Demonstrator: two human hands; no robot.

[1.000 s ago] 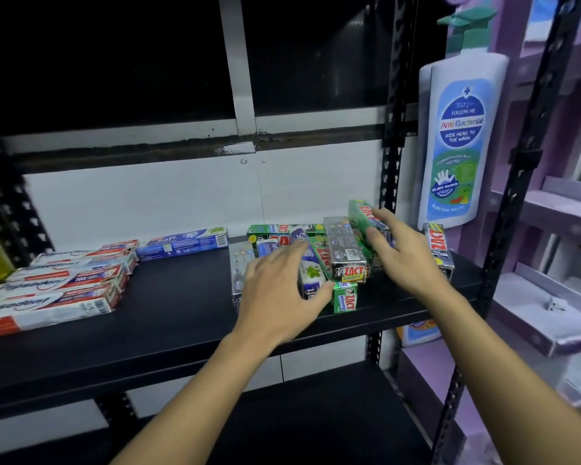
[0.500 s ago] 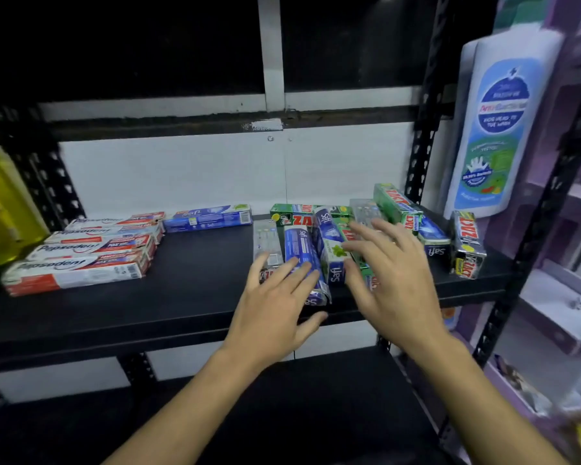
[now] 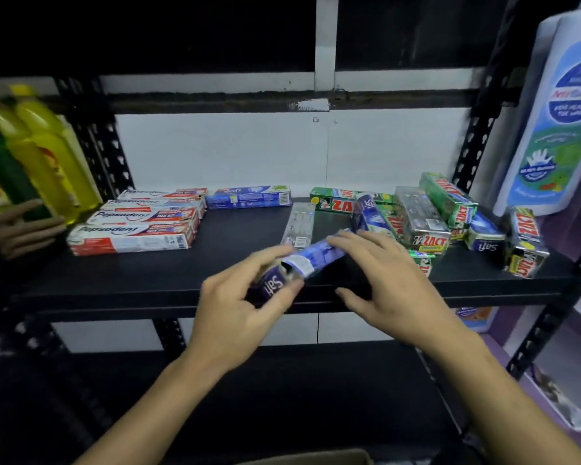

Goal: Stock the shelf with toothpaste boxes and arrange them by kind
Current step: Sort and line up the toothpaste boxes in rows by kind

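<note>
Black shelf [image 3: 131, 286], front edge: left grip [image 3: 235, 307] clenched round near end of blue Safi box [image 3: 311, 258], which slants away over the edge. Right grip [image 3: 393, 283] released, fingertips touching the box's far end. Just beyond grips: clear pack [image 3: 299, 226]. Further right: jumbled Zact and Safi boxes [image 3: 423, 219]. Further left: stacked Pepsodent boxes [image 3: 138, 226]. Lone Safi box [image 3: 249, 198] at back.

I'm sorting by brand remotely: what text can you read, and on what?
"Pepsodent": red boxes, left stack.
"Safi": back blue box, held box, right blue box.
"ZACT": green boxes, right side.
White bottle label, yellow bottles labels, and small print on the boxes: too blurred to read.
</note>
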